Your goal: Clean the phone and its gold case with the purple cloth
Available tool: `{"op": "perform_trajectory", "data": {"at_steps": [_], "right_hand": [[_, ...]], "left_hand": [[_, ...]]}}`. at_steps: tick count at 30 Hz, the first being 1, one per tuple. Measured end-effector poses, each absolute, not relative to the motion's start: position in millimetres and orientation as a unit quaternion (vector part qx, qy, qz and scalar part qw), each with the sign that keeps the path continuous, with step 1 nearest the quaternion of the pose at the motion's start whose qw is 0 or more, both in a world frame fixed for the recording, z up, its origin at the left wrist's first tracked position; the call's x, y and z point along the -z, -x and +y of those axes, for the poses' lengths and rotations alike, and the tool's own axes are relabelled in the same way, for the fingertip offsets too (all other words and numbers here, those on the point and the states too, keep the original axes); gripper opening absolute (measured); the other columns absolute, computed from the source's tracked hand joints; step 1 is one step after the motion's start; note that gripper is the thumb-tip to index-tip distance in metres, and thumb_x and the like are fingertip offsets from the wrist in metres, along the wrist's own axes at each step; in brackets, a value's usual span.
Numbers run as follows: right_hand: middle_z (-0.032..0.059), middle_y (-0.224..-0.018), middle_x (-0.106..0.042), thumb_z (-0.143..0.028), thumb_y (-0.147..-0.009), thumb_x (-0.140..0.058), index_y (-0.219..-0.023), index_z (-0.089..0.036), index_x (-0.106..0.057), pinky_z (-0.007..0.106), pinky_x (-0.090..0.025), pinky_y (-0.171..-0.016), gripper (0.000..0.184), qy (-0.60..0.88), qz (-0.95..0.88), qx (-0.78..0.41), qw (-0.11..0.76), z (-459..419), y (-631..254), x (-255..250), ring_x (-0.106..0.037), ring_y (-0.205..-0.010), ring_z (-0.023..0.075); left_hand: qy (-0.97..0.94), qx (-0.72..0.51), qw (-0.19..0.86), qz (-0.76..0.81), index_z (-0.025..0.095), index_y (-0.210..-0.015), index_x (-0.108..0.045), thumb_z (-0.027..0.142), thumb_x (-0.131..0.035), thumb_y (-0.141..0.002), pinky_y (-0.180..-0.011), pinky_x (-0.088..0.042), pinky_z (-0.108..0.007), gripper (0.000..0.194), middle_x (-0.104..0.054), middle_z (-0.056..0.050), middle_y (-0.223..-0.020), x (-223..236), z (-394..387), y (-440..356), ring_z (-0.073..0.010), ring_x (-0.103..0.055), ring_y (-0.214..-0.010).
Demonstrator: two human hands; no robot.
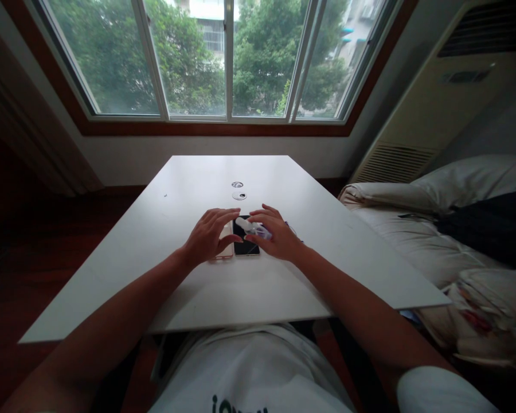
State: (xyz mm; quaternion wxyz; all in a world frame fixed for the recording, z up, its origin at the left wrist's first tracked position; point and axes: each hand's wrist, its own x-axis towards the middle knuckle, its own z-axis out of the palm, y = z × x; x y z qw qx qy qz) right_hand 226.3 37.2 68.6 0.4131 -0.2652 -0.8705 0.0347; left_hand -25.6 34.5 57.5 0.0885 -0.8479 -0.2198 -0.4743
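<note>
On the white table point(189, 183) lies a dark-screened phone point(247, 249). To its left is a pale pinkish phone case point(226, 252), partly covered by my left hand point(208, 235). That hand curves over the case, its thumb and fingers apart and nothing between them. My right hand point(276, 234) grips a small clear bottle with a purplish tint point(263, 231) above the phone. The bottle lies tilted, its white top point(243, 223) pointing left toward my left fingertips. Part of the bottle is hidden by my right fingers.
Two round stickers or discs point(239, 195) lie on the table beyond my hands. A tiny dark speck point(165, 195) is at the left. Purple-edged material point(293, 230) shows behind my right hand. A cushioned sofa point(382, 229) stands right; a window point(227, 69) is ahead.
</note>
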Motion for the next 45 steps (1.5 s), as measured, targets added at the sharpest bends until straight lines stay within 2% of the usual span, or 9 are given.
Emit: {"op": "perform_trajectory", "data": {"at_steps": [4, 10, 16, 22, 26, 29, 32, 39, 45], "right_hand": [[0.0105, -0.131, -0.065, -0.047, -0.086, -0.073, -0.118, -0.022, -0.063, 0.051, -0.042, -0.112, 0.042, 0.403, -0.761, -0.034, 0.507, 64.8, -259.5, -64.9, -0.058, -0.125, 0.028], [0.01, -0.109, -0.071, -0.053, -0.078, -0.076, -0.112, -0.017, -0.061, 0.045, -0.049, -0.098, 0.052, 0.549, -0.578, -0.083, 0.598, 116.8, -337.0, -51.9, -0.066, -0.102, 0.0254], [0.0125, -0.106, -0.071, -0.056, -0.069, -0.081, -0.11, -0.014, -0.062, 0.043, -0.051, -0.091, 0.061, 0.6, -0.518, -0.109, 0.599, 133.8, -361.9, -39.8, -0.066, -0.095, 0.0257], [0.0146, -0.115, -0.068, -0.059, -0.069, -0.08, -0.115, -0.015, -0.061, 0.046, -0.05, -0.095, 0.066, 0.595, -0.532, -0.117, 0.591, 134.0, -359.8, -35.7, -0.063, -0.109, 0.0298], [0.016, -0.133, -0.059, -0.063, -0.071, -0.079, -0.13, -0.017, -0.055, 0.05, -0.046, -0.102, 0.078, 0.597, -0.527, -0.006, 0.605, 115.0, -349.2, -54.0, -0.057, -0.121, 0.0317], [0.0124, -0.131, -0.06, -0.058, -0.084, -0.07, -0.129, -0.019, -0.058, 0.046, -0.047, -0.103, 0.06, 0.532, -0.573, 0.104, 0.615, 88.7, -325.8, -74.9, -0.058, -0.12, 0.0284], [0.0068, -0.111, -0.07, -0.05, -0.097, -0.056, -0.112, -0.022, -0.068, 0.041, -0.051, -0.097, 0.034, 0.488, -0.7, 0.059, 0.518, 65.3, -294.0, -84.4, -0.065, -0.105, 0.0239], [0.0104, -0.131, -0.068, -0.043, -0.098, -0.051, -0.112, -0.022, -0.076, 0.044, -0.049, -0.103, 0.035, 0.538, -0.831, -0.073, 0.123, 47.6, -247.3, -54.8, -0.066, -0.116, 0.0324], [0.0175, -0.158, -0.038, -0.046, -0.102, -0.039, -0.145, -0.012, -0.055, 0.055, -0.031, -0.119, 0.056, 0.548, -0.831, -0.071, 0.067, 61.8, -245.3, -29.5, -0.038, -0.146, 0.0365]], "left_hand": [[0.84, 0.447, 0.085, -0.297, 0.021, -0.137, -0.052, 0.035, -0.063, -0.097, -0.107, -0.047, -0.046, 0.044, -0.059, -0.012, -0.14, -52.7, 39.7, 32.8, -0.0263, -0.056, -0.128], [0.81, 0.386, 0.037, -0.441, 0.021, -0.117, -0.066, 0.03, -0.05, -0.1, -0.105, -0.047, -0.045, 0.024, -0.066, -0.009, -0.126, -38.4, 59.5, 45.6, -0.0257, -0.059, -0.119], [0.785, 0.352, -0.001, -0.509, 0.021, -0.111, -0.068, 0.032, -0.051, -0.098, -0.098, -0.05, -0.041, 0.025, -0.068, -0.008, -0.115, -20.3, 75.4, 56.2, -0.0249, -0.062, -0.108], [0.783, 0.343, -0.014, -0.519, 0.022, -0.109, -0.069, 0.034, -0.05, -0.098, -0.093, -0.052, -0.039, 0.025, -0.069, -0.007, -0.114, -16.7, 76.8, 59.6, -0.0243, -0.064, -0.104], [0.785, 0.348, -0.012, -0.513, 0.021, -0.109, -0.069, 0.035, -0.049, -0.099, -0.093, -0.051, -0.038, 0.026, -0.069, -0.007, -0.113, -20.8, 72.6, 59.2, -0.0241, -0.064, -0.104], [0.785, 0.347, -0.012, -0.512, 0.021, -0.109, -0.069, 0.035, -0.049, -0.099, -0.092, -0.052, -0.038, 0.026, -0.07, -0.007, -0.113, -23.2, 69.8, 58.5, -0.0241, -0.064, -0.103], [0.785, 0.341, -0.016, -0.516, 0.021, -0.11, -0.069, 0.034, -0.05, -0.098, -0.091, -0.052, -0.038, 0.025, -0.07, -0.007, -0.112, -24.7, 67.8, 57.9, -0.0241, -0.064, -0.103], [0.784, 0.339, -0.01, -0.52, 0.022, -0.109, -0.068, 0.034, -0.05, -0.099, -0.092, -0.051, -0.039, 0.025, -0.07, -0.007, -0.112, -25.3, 67.2, 56.0, -0.0247, -0.064, -0.104], [0.784, 0.334, -0.015, -0.523, 0.021, -0.11, -0.069, 0.035, -0.05, -0.098, -0.092, -0.051, -0.039, 0.026, -0.07, -0.008, -0.115, -22.7, 69.1, 53.2, -0.0249, -0.064, -0.104]]}}
